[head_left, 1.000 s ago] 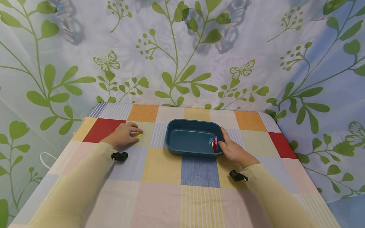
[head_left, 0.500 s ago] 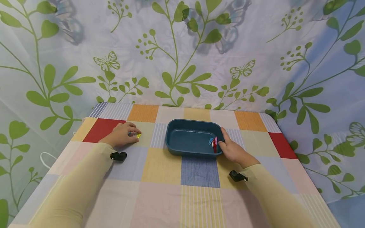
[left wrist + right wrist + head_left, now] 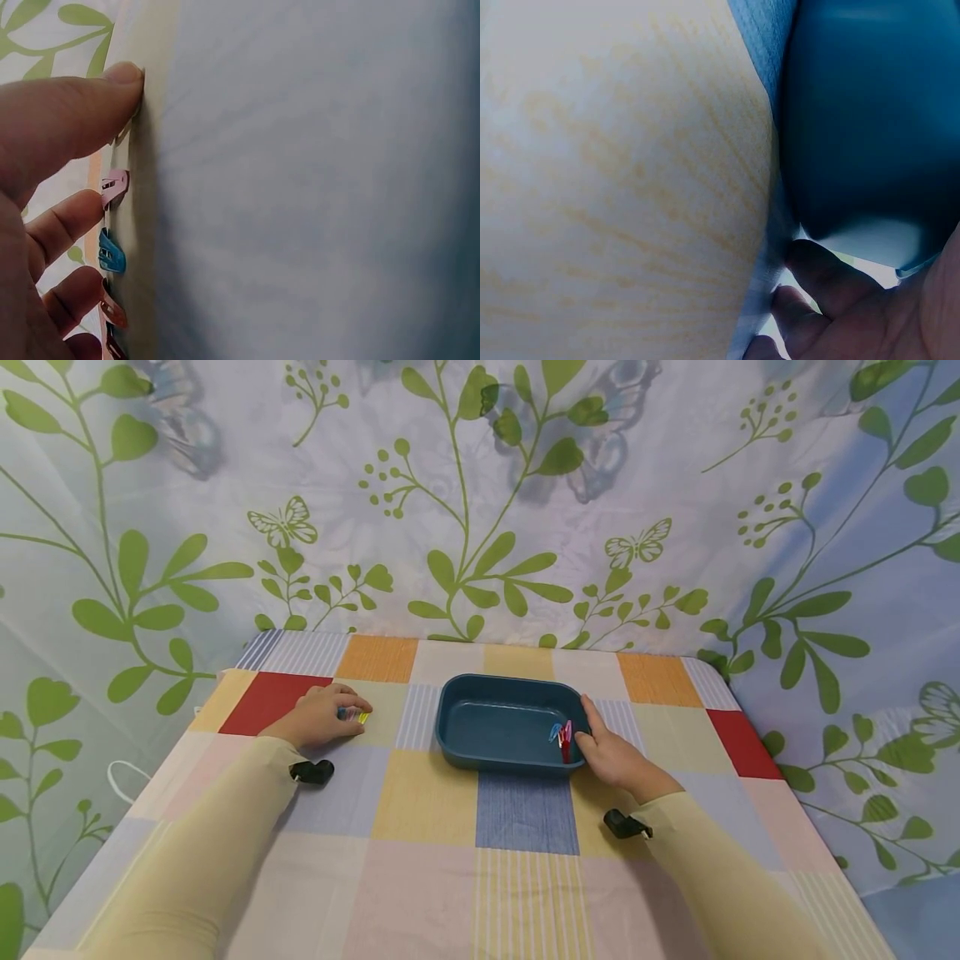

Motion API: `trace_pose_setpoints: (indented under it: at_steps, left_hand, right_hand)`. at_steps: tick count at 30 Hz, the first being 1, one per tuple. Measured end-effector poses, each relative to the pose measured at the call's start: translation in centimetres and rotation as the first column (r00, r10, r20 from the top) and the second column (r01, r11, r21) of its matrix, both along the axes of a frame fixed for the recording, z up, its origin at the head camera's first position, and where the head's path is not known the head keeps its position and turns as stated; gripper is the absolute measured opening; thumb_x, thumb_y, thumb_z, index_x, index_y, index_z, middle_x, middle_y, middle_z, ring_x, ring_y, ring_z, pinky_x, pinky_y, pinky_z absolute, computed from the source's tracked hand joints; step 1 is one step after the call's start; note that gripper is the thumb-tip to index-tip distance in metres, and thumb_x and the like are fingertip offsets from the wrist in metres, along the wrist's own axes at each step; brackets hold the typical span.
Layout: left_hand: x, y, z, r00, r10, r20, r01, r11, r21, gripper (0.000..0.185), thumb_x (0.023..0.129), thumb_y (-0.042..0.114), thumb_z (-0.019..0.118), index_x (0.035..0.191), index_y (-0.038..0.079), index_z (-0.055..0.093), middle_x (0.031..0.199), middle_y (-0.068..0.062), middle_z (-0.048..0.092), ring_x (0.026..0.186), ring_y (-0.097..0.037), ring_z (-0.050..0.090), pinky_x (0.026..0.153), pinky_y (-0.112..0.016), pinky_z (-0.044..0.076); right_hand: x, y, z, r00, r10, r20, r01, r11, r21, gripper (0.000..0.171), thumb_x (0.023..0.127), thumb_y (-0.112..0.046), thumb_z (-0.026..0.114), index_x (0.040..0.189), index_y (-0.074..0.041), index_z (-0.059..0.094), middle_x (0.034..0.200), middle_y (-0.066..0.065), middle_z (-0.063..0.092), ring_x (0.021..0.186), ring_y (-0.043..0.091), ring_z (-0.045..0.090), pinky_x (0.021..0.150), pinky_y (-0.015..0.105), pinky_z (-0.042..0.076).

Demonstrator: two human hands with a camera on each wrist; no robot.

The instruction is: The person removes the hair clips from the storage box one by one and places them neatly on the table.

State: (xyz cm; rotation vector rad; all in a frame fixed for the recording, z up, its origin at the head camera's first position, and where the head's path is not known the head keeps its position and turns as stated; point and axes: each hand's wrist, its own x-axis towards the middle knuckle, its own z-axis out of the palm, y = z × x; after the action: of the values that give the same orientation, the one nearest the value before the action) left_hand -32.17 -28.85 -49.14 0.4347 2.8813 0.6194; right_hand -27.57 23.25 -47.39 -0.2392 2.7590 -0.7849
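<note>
My left hand (image 3: 318, 714) is on the left of the table, its thumb and index finger pinching a yellow hair clip (image 3: 363, 717). Under the curved fingers in the left wrist view lie a pink hair clip (image 3: 114, 184), a blue hair clip (image 3: 112, 253) and an orange hair clip (image 3: 112, 307), with a darker one at the bottom edge. My right hand (image 3: 617, 756) grips the right end of a dark teal tray (image 3: 513, 767), thumb at the rim and fingers along the outside wall (image 3: 862, 142). Inside the tray's right end lie several hair clips (image 3: 565, 745), blue, pink and red.
A patchwork-patterned cloth (image 3: 420, 885) covers the table. Behind it hangs a curtain (image 3: 480, 510) with green leaves and butterflies. A white cable (image 3: 120, 781) loops beside the table's left edge. Small black cameras (image 3: 312, 772) sit at both wrists.
My left hand has shifted slightly left with the yellow hair clip at its fingertips, and a blue hair clip has come into sight under it. My right hand and the tray have stayed put.
</note>
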Motion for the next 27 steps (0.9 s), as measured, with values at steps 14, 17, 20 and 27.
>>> trace_pose_setpoints:
  at_steps: [14,17,20,27]
  left_hand:
    - [-0.21,-0.12,-0.21,1.0,0.018,0.005,-0.018,1.0,-0.004,0.04,0.091,0.039,0.078,0.13,0.027,0.075,0.148,-0.016,0.054,0.135,-0.048,0.041,0.108,-0.069,0.035]
    - [-0.21,-0.12,-0.22,1.0,0.023,-0.002,-0.023,1.0,-0.011,0.041,0.091,0.04,0.078,0.13,0.026,0.075,0.148,-0.016,0.054,0.134,-0.048,0.041,0.107,-0.069,0.036]
    - [-0.15,-0.09,-0.17,1.0,0.018,-0.011,-0.019,1.0,-0.015,0.042,0.092,0.041,0.078,0.13,0.026,0.075,0.147,-0.017,0.055,0.133,-0.049,0.042,0.105,-0.069,0.036]
    - [0.16,0.15,0.29,1.0,0.019,-0.017,-0.019,1.0,-0.011,0.044,0.092,0.042,0.077,0.132,0.023,0.074,0.147,-0.017,0.054,0.135,-0.049,0.041,0.107,-0.069,0.035]
  right_hand:
    - [0.18,-0.07,0.31,1.0,0.005,-0.006,-0.005,1.0,-0.001,0.071,0.112,-0.035,0.027,0.169,-0.016,-0.012,0.17,0.03,0.021,0.15,0.053,0.037,0.123,0.068,0.028]
    - [0.17,-0.01,0.31,1.0,0.008,-0.01,-0.008,1.0,0.0,0.071,0.112,-0.035,0.027,0.169,-0.016,-0.012,0.17,0.031,0.022,0.15,0.053,0.038,0.122,0.068,0.028]
    - [0.16,0.05,0.27,1.0,0.011,-0.009,-0.011,1.0,-0.004,0.071,0.112,-0.035,0.027,0.169,-0.016,-0.013,0.17,0.031,0.022,0.15,0.053,0.038,0.123,0.067,0.028]
    - [0.17,-0.05,0.28,1.0,0.014,0.002,-0.014,1.0,-0.013,0.071,0.113,-0.035,0.028,0.169,-0.015,-0.012,0.17,0.03,0.021,0.151,0.052,0.036,0.124,0.066,0.026]
